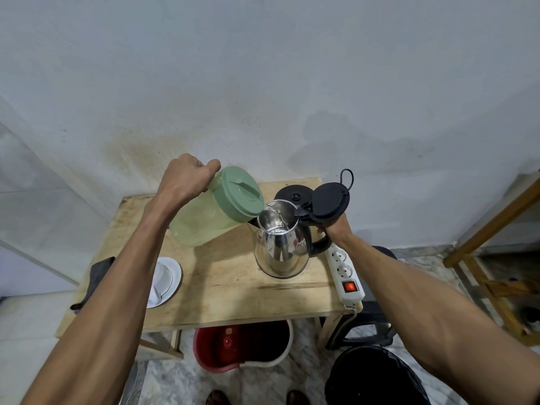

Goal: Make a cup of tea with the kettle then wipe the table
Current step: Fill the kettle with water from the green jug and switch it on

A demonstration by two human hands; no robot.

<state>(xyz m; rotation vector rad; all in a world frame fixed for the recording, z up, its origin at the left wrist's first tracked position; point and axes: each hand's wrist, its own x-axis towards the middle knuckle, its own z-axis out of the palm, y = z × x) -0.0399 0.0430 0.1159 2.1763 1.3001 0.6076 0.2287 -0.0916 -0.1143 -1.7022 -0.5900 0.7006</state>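
Note:
My left hand [187, 178] grips the handle of a pale green plastic jug [210, 217] with a green lid, tilted to the right. A thin stream of water runs from its spout into the steel kettle [280, 247], which stands on the wooden table [222, 296] off its black base [292, 195]. The kettle's black lid [330, 204] is flipped up. My right hand [336, 229] holds the kettle's black handle. A white cup on a white saucer [166, 282] sits at the table's left, partly hidden by my left forearm. A dark cloth [98, 276] hangs over the left edge.
A white power strip [344, 273] with a lit red switch lies along the table's right edge. Under the table is a red bucket [233, 346]. A black bin [377, 378] and a dark stool [377, 325] stand at the right. A wooden frame [491, 258] is at far right.

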